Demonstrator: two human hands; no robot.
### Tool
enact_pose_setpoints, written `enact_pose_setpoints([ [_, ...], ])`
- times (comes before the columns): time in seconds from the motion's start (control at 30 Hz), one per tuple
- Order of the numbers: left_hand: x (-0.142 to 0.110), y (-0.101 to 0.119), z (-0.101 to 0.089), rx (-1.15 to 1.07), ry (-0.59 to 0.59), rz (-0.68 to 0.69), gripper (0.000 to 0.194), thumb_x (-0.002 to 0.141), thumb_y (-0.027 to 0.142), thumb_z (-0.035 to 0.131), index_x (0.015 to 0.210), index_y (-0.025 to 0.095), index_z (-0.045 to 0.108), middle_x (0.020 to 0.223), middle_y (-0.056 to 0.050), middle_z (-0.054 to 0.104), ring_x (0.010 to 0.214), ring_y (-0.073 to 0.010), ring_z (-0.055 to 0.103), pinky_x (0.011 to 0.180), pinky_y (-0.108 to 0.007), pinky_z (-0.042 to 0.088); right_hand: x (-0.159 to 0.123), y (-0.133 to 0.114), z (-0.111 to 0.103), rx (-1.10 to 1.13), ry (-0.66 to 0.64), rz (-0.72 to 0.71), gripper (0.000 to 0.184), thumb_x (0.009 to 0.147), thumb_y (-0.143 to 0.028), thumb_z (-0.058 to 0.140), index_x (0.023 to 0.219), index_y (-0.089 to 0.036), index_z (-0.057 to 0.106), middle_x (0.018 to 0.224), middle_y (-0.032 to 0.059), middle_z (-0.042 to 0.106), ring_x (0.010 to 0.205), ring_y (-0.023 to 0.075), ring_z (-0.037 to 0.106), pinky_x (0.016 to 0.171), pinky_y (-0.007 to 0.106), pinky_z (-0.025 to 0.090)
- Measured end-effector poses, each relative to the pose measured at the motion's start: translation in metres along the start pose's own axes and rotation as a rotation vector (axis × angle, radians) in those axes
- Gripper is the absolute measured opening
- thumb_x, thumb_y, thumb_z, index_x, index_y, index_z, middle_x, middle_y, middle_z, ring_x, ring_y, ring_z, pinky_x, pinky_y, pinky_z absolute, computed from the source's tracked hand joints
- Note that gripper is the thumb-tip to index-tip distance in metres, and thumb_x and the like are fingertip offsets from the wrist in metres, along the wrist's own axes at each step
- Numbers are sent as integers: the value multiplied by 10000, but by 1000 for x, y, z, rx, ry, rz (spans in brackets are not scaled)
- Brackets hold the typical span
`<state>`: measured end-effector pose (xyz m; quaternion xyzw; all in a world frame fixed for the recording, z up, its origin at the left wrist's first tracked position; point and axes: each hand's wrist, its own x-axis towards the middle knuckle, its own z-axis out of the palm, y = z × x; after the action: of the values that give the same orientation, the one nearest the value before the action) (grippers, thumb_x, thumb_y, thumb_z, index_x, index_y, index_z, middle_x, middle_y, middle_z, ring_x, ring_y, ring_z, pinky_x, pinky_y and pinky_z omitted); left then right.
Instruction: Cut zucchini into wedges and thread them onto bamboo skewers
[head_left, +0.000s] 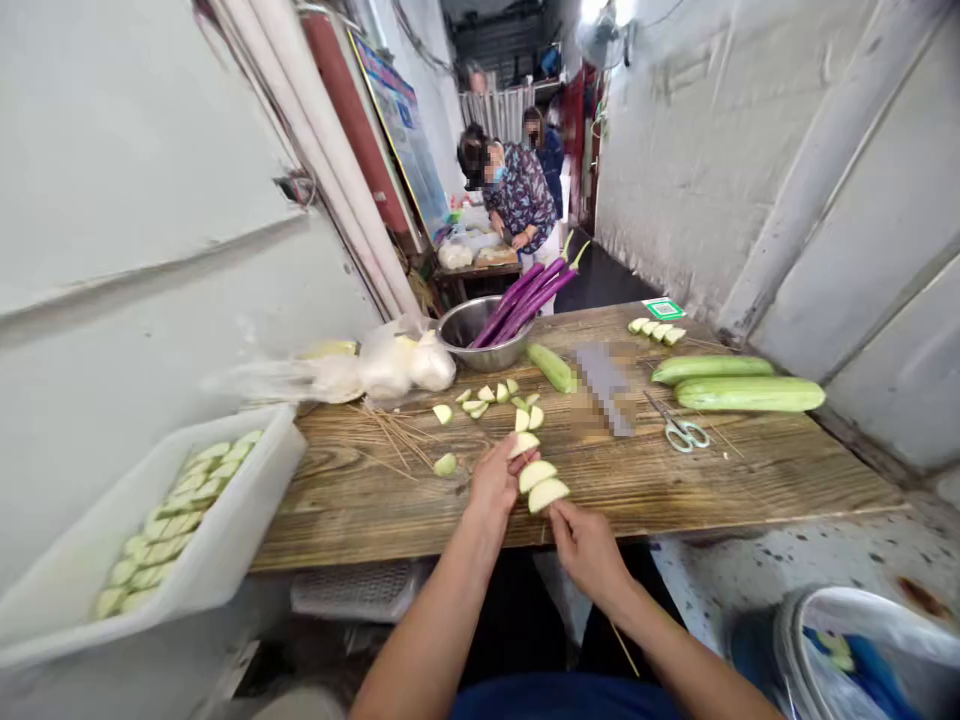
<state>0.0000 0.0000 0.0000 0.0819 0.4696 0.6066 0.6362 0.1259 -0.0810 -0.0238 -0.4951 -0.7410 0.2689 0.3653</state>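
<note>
Over the near edge of a wooden table (675, 480), my left hand (495, 480) pinches a pale green vegetable slice (523, 443) between thumb and fingers. Two more slices (541, 485) line up just below it, apparently threaded together, and my right hand (589, 545) is closed at their lower end. A thin bamboo skewer (624, 648) seems to run down from under my right wrist. Several loose cut slices (495, 400) lie on the wood just beyond my hands.
A white tub (225, 540) of slices stands at left. Bamboo skewers (397, 440) lie scattered near plastic bags (390, 365). A steel bowl (469, 330) holds purple eggplants (529, 295). Whole green gourds (742, 385), scissors (679, 430) and a blurred object (606, 388) sit right. Two people stand beyond.
</note>
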Motion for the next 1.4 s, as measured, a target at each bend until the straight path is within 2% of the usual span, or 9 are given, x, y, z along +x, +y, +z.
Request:
enact_pose_setpoints([
  [0.3, 0, -4, 0, 27, -17, 51, 66, 754, 161, 594, 758, 97, 579, 728, -92, 654, 595, -165, 630, 577, -287, 534, 5, -2, 0, 14, 15, 3, 294, 872, -229, 316, 702, -167, 547, 506, -31, 434, 435, 96, 386, 481, 213, 241],
  [0.53, -1, -5, -1, 31, -37, 49, 147, 710, 184, 646, 799, 94, 572, 709, -86, 649, 555, -167, 615, 512, -281, 508, 6, 1, 6, 18, 40, -15, 279, 872, -222, 326, 678, -169, 519, 519, -25, 444, 452, 96, 395, 486, 213, 246],
  [0.67, 0, -7, -1, 35, -15, 57, 130, 715, 176, 629, 799, 92, 575, 701, -88, 648, 559, -170, 613, 521, -291, 505, 6, 2, 7, 9, 51, -20, 270, 867, -210, 328, 684, -168, 523, 512, -27, 450, 437, 94, 389, 478, 215, 239],
  [0.9, 0, -11, -3, 77, -54, 60, 146, 702, 211, 637, 768, 90, 589, 701, -87, 644, 532, -155, 589, 497, -284, 484, 7, 3, 9, -4, 57, -13, 278, 868, -200, 318, 673, -170, 514, 514, -18, 475, 437, 100, 417, 480, 217, 245],
  [1.4, -5, -8, 2, 85, -18, 69, 193, 656, 234, 685, 738, 86, 593, 656, -76, 635, 509, -147, 580, 504, -280, 481, 5, 7, 13, 2, 109, -57, 280, 877, -199, 321, 702, -159, 536, 537, -9, 507, 454, 102, 454, 497, 210, 278],
])
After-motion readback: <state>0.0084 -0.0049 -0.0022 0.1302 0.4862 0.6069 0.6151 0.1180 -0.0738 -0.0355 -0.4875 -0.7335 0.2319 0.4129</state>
